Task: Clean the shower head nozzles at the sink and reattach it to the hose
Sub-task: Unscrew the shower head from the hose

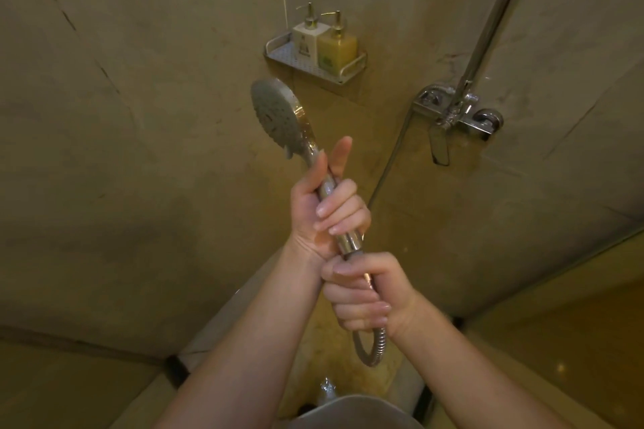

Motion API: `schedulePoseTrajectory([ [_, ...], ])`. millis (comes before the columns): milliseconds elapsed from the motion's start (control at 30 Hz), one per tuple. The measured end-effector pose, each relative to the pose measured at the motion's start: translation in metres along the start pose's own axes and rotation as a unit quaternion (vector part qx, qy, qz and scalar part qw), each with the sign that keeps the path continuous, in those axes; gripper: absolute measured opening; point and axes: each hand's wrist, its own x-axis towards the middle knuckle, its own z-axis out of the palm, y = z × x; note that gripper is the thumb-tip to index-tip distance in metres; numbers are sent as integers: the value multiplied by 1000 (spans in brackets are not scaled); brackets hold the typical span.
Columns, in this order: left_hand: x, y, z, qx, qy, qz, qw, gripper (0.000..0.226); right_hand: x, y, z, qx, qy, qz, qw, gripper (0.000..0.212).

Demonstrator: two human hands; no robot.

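Note:
A chrome shower head [278, 115] with a round grey nozzle face points up and to the left in the middle of the view. My left hand [331, 205] is wrapped around its handle, index finger stretched up along it. Just below, my right hand [369, 292] grips the end of the ribbed metal hose [374, 348] where it meets the handle's base. The hose loops down under my right hand and runs up toward the wall. The joint itself is hidden by my fingers.
A wall shelf [278, 52] holds a white pump bottle [306, 42] and a yellow pump bottle [338, 45]. A chrome mixer tap [453, 111] with a riser pipe [495, 21] is on the right wall. Beige tiled walls surround; a glass panel stands right.

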Motion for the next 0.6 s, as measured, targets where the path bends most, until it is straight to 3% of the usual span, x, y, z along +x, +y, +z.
schedulePoseTrajectory([
  [133,-4,2,-3,-2,60,17,998,38,5,3,1,89,-47,-19,995,26],
  [200,-3,3,-4,-13,65,12,998,38,7,5,1,76,-47,-42,995,23],
  [333,-3,5,-1,-2,53,-5,999,36,6,7,-6,16,-2,-35,999,41],
  [400,-2,7,0,6,53,-25,998,35,2,5,-10,3,47,-26,999,49],
  [467,-1,10,-1,32,85,-35,995,40,0,3,-10,-60,146,-42,987,51],
  [600,6,8,4,204,284,4,937,53,-1,-2,-12,-268,332,-89,900,46],
])
